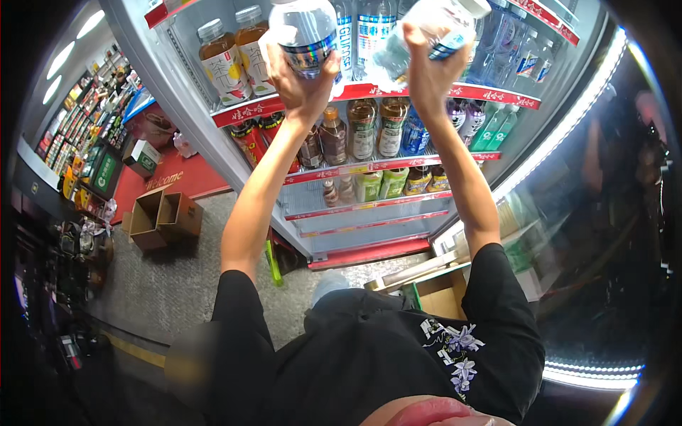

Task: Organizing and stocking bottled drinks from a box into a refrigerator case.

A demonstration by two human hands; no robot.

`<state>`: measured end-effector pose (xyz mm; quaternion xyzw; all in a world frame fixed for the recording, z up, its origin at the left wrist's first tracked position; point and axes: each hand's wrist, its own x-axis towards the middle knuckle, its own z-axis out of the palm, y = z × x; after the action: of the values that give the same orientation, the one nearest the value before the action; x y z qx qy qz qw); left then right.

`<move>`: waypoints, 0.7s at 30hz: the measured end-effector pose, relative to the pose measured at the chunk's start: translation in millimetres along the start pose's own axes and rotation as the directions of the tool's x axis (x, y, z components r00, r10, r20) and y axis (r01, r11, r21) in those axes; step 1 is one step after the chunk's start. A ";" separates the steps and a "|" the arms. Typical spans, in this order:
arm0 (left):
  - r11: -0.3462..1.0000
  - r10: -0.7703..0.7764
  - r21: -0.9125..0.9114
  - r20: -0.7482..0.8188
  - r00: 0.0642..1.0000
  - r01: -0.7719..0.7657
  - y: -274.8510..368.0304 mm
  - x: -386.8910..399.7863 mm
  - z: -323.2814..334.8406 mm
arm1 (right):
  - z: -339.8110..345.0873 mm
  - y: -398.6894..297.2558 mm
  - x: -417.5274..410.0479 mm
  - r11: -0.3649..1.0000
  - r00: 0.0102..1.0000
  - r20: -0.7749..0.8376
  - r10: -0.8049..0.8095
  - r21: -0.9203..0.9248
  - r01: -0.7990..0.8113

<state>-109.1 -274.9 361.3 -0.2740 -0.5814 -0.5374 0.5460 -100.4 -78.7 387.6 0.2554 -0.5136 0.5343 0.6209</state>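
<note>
I stand at a display fridge (314, 234) with both arms raised to its upper shelf. My left hand (301, 88) grips a clear plastic bottle (308, 32) with a blue-banded label, held nearly upright. In my right hand (434, 69) is another clear bottle (453, 18), tilted, with its white cap at the upper right. A pale, blurred translucent mass (391, 58) shows beside the right hand; I cannot tell what it is. Behind and between the hands stand clear bottles with blue-and-white labels (374, 40). To the left are brown tea bottles (224, 66) with white caps.
Lower shelves hold dark tea bottles (362, 130), red cans (248, 141) and green packages (394, 181). On the right, the glass door (586, 213) stands open. An open cardboard box (149, 218) lies left on the floor, and another carton (442, 293) is near my right side.
</note>
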 end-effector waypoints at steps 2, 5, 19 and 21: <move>0.991 0.079 0.104 0.062 0.995 -0.085 -16.5 2.8 -2.6 | 16.4 6.2 1.9 0.997 0.996 -0.047 -0.081 -0.017 0.080; 1.000 0.019 -0.024 0.053 0.998 -0.018 -19.0 0.5 8.9 | 21.9 16.5 2.1 0.972 0.973 -0.037 -0.226 -0.070 0.224; 0.957 0.096 0.268 0.059 0.994 -0.109 -33.4 11.1 28.0 | 31.6 25.3 -8.6 0.998 0.999 0.037 0.040 -0.048 -0.038; 0.985 -0.047 0.170 0.078 0.996 0.034 -33.4 7.8 30.2 | 35.0 27.0 -12.0 0.983 0.992 0.094 0.087 -0.169 -0.070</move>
<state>-151.5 -258.1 362.9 -0.2366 -0.6521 -0.4856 0.5320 -137.0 -105.8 382.4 0.2093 -0.5966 0.5004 0.5915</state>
